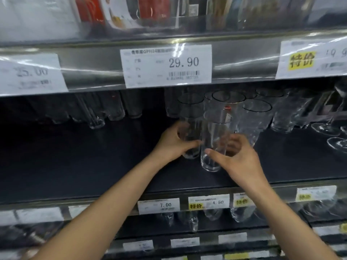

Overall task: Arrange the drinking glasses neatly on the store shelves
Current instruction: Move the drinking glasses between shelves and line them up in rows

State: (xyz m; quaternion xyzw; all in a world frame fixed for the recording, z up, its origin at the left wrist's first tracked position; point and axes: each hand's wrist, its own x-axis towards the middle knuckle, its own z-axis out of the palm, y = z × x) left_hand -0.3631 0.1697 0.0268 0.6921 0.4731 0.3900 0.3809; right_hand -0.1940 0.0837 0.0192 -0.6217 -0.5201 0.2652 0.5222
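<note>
Both hands out over the dark shelf point(93, 156) and each wrapped round its own tall clear glass: left hand point(173, 142) curled on the left glass point(191, 128) from its outer side, right hand point(239, 159) pinching the front glass point(215, 136) low down, thumb across the near face, fingers showing through the far wall. Side by side, touching or very nearly so; cannot tell which through the clear walls. Front glass a little nearer the shelf edge and nearer the right hand, left glass set slightly further in. Both upright, long axis vertical, mouths up, bases on the shelf or just off it, not clear which. Directly behind, further in and slightly right, the back cluster of glasses point(228, 98), rims up and crowded unevenly; stemware point(325, 128) well apart to the far right. Probably mid-alignment: next, likely sliding the pair straight back toward that cluster, kept vertical and kept from knocking together. Risk of clinking or tipping, given the tall narrow shape and small foot, so low grips and slow travel advisable
</note>
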